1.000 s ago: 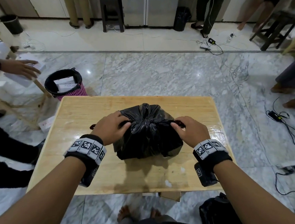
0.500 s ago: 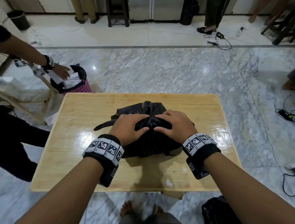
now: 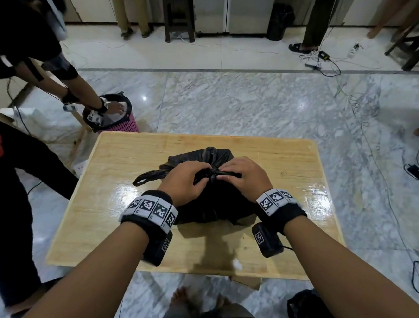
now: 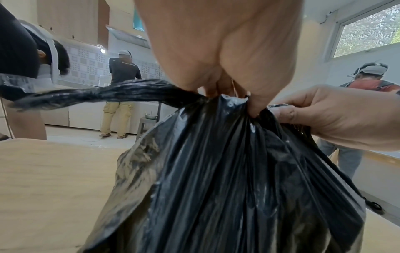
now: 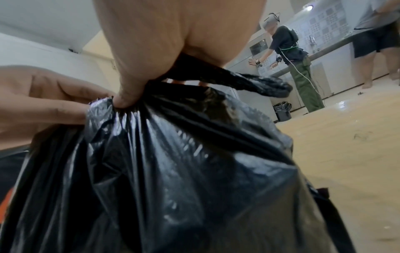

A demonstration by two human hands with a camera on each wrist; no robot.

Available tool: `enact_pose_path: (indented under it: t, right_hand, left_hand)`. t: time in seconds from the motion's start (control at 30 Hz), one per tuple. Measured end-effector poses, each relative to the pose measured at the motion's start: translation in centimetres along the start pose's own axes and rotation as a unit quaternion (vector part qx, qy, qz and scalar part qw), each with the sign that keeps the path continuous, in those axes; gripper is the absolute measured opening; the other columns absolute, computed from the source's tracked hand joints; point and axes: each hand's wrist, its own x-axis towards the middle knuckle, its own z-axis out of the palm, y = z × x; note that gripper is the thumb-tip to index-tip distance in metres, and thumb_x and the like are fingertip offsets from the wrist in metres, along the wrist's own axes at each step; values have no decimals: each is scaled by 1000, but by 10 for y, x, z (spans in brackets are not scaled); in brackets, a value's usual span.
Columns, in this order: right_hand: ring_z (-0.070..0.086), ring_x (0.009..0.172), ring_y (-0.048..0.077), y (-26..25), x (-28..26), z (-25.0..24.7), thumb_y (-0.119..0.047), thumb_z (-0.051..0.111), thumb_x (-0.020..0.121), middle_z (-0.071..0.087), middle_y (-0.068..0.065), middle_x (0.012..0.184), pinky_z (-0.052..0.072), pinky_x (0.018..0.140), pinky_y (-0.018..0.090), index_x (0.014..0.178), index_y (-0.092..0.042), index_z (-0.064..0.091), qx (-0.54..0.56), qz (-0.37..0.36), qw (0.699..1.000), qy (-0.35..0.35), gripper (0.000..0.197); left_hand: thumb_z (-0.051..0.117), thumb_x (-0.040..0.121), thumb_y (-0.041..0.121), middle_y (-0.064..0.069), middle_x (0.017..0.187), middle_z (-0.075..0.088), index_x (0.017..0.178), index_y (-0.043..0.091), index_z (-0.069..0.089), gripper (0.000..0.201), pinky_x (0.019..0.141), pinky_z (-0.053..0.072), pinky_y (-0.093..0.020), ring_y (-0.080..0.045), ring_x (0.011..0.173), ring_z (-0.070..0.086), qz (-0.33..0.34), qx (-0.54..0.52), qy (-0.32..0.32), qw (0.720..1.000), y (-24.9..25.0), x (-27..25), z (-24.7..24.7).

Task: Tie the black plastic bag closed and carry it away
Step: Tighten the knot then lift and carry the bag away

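While both forearms reach out from the near edge of the scene, the hands meet over the middle of the wooden table [image 3: 101, 197], right on top of the black bag [image 3: 207, 209]. That bag sits upright on the tabletop, its body bulging below the wrists and its gathered neck pointing up at the fingers. The left hand [image 3: 187, 180] and right hand [image 3: 244, 175] are about equally close to the neck, one on each side of it, knuckles nearly touching.

What matters for the next move is how the two loose ends lie. One twisted end [image 3: 146, 177] trails out to the left from under the left hand, its long axis running roughly left to right across the table. The other, shorter end [image 5: 255, 82] sticks out to the right past the right hand. So each strand leads away from the hand beside it, and pulling them apart along that line looks like the way the knot would tighten.

Seen from the left wrist, the left fingers are curled tight, thumb [image 4: 255, 109] pressed down into the bunched plastic at the neck. Seen from the right wrist, the right thumb [image 5: 127, 101] likewise pinches the gathered folds, the strand passing under the palm. Neither hand is spread at all. Whether a full knot is already formed under the fingers cannot be told.

Farther off on the left, another person reaches into a pink bin [image 3: 123, 125] on the marble floor.
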Motion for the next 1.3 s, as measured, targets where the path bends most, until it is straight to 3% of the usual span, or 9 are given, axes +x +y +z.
enact_pose_path:
  t: [0.2,0.47,0.6,0.83,0.97,1.13,1.3]
  right_hand:
    - [60,90,16,-6,-2,-9,-37,70,81,75,-7,89,46,77,29,87,-21,76,20,-24,999,-3,18]
    - [57,88,18,-21,-21,-32,-41,67,82,73,-5,86,48,67,34,87,-24,76,-7,-39,999,22,19]
    - [55,90,15,-34,-41,-48,-44,65,83,71,-7,88,44,61,31,92,-29,75,-62,-26,997,35,20]
    - [57,91,15,-46,-94,-72,-45,67,81,70,-6,89,49,64,36,90,-26,72,-92,59,989,100,22]
    - [55,92,14,-55,-138,-78,-42,68,81,69,-6,89,40,64,27,90,-24,72,-111,115,977,140,20]
    - [52,89,11,-65,-200,-82,-41,65,84,61,-7,84,30,55,17,93,-27,72,-155,184,952,189,19]
    - [59,89,16,-73,-271,-89,-44,63,84,66,-6,87,49,61,34,91,-29,72,-190,270,918,220,19]
  left_hand:
    - [62,90,18,-7,117,72,120,16,65,31,96,52,-43,-26,110,64,8,-17,3,1000,11,-4,-12]
    - [64,89,13,-9,116,73,118,12,69,30,89,45,-24,-23,108,65,33,-50,26,998,28,-16,-23]
    - [68,87,14,-8,110,75,113,13,71,27,95,52,-35,-22,104,68,66,-59,8,996,38,-22,-30]
    - [67,88,17,-7,108,74,110,15,72,22,93,53,-35,-20,101,67,146,-60,-40,987,75,-26,-26]
    - [67,88,20,-6,108,74,107,17,72,20,93,53,-39,-20,101,66,188,-58,-80,977,98,-33,-13]
    - [66,89,20,-7,111,73,109,15,71,22,93,52,-36,-22,104,65,249,-51,-137,957,135,-45,11]
    - [65,89,19,-8,112,73,111,13,71,24,86,44,-24,-22,104,65,309,-54,-194,929,180,-63,48]
